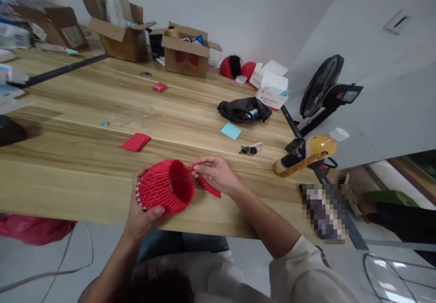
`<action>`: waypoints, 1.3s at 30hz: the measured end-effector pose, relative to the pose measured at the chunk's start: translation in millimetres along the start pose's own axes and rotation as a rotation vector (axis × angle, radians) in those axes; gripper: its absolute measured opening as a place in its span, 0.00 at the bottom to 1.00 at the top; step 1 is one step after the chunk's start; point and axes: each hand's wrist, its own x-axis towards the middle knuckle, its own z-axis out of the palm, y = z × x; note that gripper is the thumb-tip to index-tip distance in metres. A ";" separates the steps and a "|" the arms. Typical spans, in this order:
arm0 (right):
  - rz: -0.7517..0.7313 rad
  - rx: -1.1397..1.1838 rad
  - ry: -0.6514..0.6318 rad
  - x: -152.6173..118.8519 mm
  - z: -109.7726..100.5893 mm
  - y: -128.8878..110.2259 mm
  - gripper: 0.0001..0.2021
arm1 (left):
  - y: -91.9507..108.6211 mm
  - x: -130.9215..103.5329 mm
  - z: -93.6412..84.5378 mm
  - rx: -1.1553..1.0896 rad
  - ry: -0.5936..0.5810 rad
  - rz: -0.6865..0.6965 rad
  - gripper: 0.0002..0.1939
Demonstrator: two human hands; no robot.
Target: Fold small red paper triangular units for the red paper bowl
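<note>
A red vase-like bowl [156,187], built of many small folded paper pieces with a light blue row near its base, lies tilted with its dark opening facing right. My left hand [141,214] is wrapped round its base end, thumb along the lower side. At the rim, my right hand [215,172] pinches a small red folded paper piece [191,168] between thumb and fingertips. Just below that hand, a curved red strip of folded paper [209,188] rests on the wooden table [85,176]. Further left lies a stack of red paper [136,142].
Light blue paper [230,131], keys [251,149] and a black plastic bag [244,110] lie beyond my right hand. A yellow bottle [304,154] stands near the right edge, by a black fan [322,86]. Open cardboard boxes [185,60] line the wall.
</note>
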 end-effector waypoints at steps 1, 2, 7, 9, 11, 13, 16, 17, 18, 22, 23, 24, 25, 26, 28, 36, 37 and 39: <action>0.015 0.002 -0.001 -0.7 -1.4 2.6 0.14 | 0.3 -0.4 -0.6 0.000 -0.016 -0.007 0.41; 0.019 0.008 0.005 -1.4 -2.5 5.0 0.14 | 0.9 -0.9 -1.0 -0.003 -0.032 -0.010 0.41; 0.018 0.023 0.062 -3.5 -4.7 13.9 0.14 | 4.1 -4.3 -1.8 0.022 -0.044 -0.001 0.41; -0.011 0.008 0.081 -3.6 -4.3 16.5 0.13 | 4.4 -5.4 -2.5 0.022 -0.043 -0.011 0.41; -0.056 -0.032 0.095 -4.1 -3.5 18.4 0.13 | 4.4 -6.1 -3.2 0.015 -0.051 -0.025 0.40; -0.100 -0.088 0.105 -5.3 -2.4 19.6 0.12 | 5.0 -6.1 -3.1 0.017 -0.059 -0.034 0.40; -0.175 -0.182 0.117 -7.7 -0.9 20.4 0.09 | 7.5 -5.4 -1.0 0.058 -0.068 -0.026 0.41; -0.200 -0.209 0.120 -8.4 -0.5 20.8 0.09 | 8.5 -5.1 -0.1 0.072 -0.069 -0.021 0.42; -0.222 -0.233 0.122 -9.0 -0.1 21.2 0.08 | 9.3 -4.8 0.8 0.082 -0.067 -0.016 0.42; -0.273 -0.281 0.114 -10.4 1.8 23.8 0.06 | 10.8 -3.5 2.2 0.086 -0.064 -0.023 0.46; -0.276 -0.286 0.109 -10.8 2.5 24.2 0.06 | 10.9 -3.2 2.3 0.070 -0.069 -0.030 0.46; -0.275 -0.288 0.104 -11.1 3.2 24.4 0.06 | 10.9 -3.0 2.5 0.046 -0.075 -0.037 0.47; -0.269 -0.287 0.098 -11.4 3.9 24.4 0.06 | 10.8 -2.8 2.9 0.018 -0.080 -0.042 0.47; -0.257 -0.283 0.092 -11.6 4.5 24.4 0.06 | 10.8 -2.7 3.4 -0.009 -0.082 -0.045 0.47; -0.229 -0.276 0.089 -11.9 5.6 24.3 0.07 | 11.0 -2.9 4.7 -0.033 -0.078 -0.042 0.47; -0.302 -0.421 0.228 -16.1 13.9 33.9 0.05 | 16.0 -3.4 10.8 0.056 -0.050 -0.006 0.47; -0.322 -0.446 0.248 -16.7 14.9 34.7 0.05 | 17.0 -3.1 11.5 0.064 -0.050 0.007 0.47; -0.340 -0.461 0.267 -17.2 15.5 34.4 0.07 | 18.5 -2.8 12.5 0.077 -0.056 0.026 0.46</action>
